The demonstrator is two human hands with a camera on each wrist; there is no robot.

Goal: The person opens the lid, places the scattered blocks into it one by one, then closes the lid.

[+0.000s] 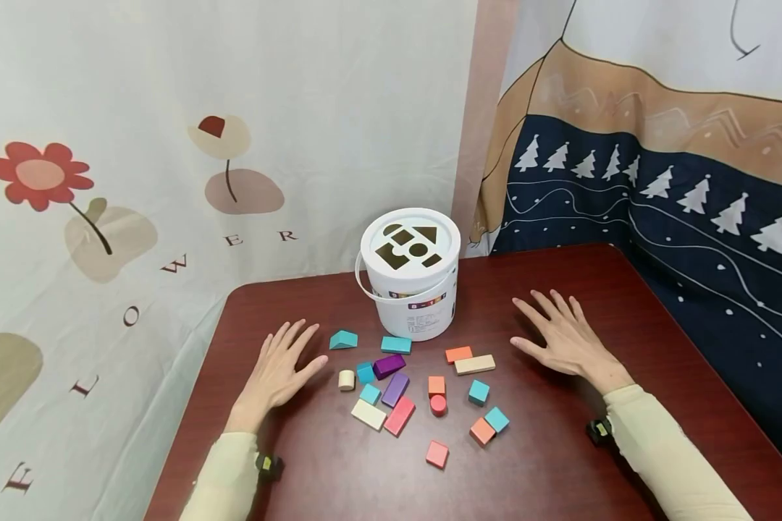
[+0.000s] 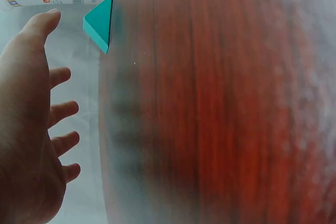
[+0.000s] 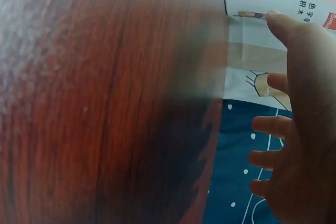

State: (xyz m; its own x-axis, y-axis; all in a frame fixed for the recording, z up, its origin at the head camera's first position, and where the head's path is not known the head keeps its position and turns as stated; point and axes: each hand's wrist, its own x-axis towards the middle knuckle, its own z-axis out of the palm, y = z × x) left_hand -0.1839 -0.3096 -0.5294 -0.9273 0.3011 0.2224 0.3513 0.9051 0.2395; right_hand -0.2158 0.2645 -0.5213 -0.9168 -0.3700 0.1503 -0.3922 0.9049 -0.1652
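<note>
My left hand is spread over the left side of the table, fingers straight and holding nothing. Nearest to it are a teal triangular block and a cream cylinder block; the triangle also shows beyond the thumb in the left wrist view. On the right, my other hand is likewise spread with nothing in it. Closest to that hand lie a long beige block and an orange block. A white bucket with shaped holes in its lid stands upright between and beyond the hands.
Several more blocks lie scattered mid-table, among them a purple one, a red one and a teal cube. The bucket's handle hangs down in front. Printed curtains border the dark red table.
</note>
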